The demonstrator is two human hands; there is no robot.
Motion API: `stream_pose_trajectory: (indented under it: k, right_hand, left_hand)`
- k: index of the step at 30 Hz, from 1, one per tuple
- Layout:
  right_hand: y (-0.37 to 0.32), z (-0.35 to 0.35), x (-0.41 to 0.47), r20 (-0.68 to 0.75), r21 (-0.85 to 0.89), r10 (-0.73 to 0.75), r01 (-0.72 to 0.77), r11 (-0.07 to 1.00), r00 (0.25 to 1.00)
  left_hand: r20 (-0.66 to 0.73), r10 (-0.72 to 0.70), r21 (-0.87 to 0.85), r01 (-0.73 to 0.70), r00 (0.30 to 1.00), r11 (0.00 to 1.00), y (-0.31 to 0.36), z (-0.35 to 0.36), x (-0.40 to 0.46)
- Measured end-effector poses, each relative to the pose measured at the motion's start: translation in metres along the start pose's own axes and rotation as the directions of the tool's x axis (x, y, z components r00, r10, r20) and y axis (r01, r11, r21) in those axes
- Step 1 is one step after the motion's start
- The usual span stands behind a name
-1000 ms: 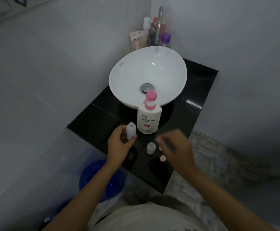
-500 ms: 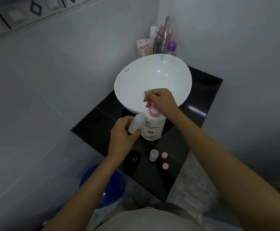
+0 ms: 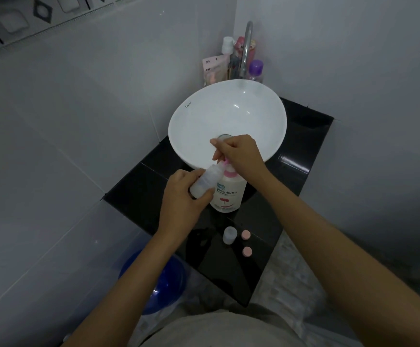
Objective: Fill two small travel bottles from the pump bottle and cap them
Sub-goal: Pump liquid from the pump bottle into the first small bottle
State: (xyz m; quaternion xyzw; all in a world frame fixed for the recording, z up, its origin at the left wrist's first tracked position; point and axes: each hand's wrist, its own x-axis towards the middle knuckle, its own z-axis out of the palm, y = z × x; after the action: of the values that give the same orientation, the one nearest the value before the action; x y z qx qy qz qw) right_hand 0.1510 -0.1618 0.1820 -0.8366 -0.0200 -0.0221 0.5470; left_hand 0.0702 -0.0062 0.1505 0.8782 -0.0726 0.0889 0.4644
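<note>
A white pump bottle (image 3: 227, 194) with a pink pump stands on the black counter (image 3: 266, 216) in front of the basin. My right hand (image 3: 239, 152) grips the pink pump head from above and hides most of it. My left hand (image 3: 182, 197) holds a small translucent travel bottle (image 3: 205, 180), tilted with its mouth up at the pump's spout. A second small travel bottle (image 3: 229, 235) stands uncapped on the counter nearer me. Two pink caps (image 3: 246, 234) (image 3: 247, 251) lie just right of it.
A white basin (image 3: 204, 116) fills the back of the counter, with a chrome tap (image 3: 245, 46) and several toiletry bottles (image 3: 255, 70) behind it. Tiled walls close in left and right. A blue bucket (image 3: 164, 284) sits on the floor below the counter's left edge.
My right hand left the caps on the counter and took hold of the pump head. My left hand raised and tilted the travel bottle up to the spout.
</note>
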Motion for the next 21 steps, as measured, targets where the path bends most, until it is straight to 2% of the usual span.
stream_pose_trajectory:
  k: [5,8,14,21]
  right_hand:
    - [-0.008,-0.006,0.005,0.091,0.119,0.071,-0.081,0.989,0.993]
    - [-0.006,-0.001,0.005,0.078,0.085,0.097,-0.103,0.991,0.992]
    - [0.0,0.002,0.002,0.119,0.18,0.145,-0.165,0.97,0.982]
    - [0.009,0.006,-0.004,0.094,0.124,0.149,-0.16,0.979,0.984]
  left_hand:
    - [0.026,-0.03,-0.073,0.032,0.999,0.997,0.001,-0.002,0.001]
    - [0.056,-0.032,-0.118,0.038,0.998,0.992,-0.001,-0.003,0.002]
    - [0.157,-0.058,-0.227,0.093,0.986,0.969,-0.006,-0.006,0.004]
    - [0.216,-0.081,-0.251,0.136,0.973,0.958,-0.012,-0.004,0.007]
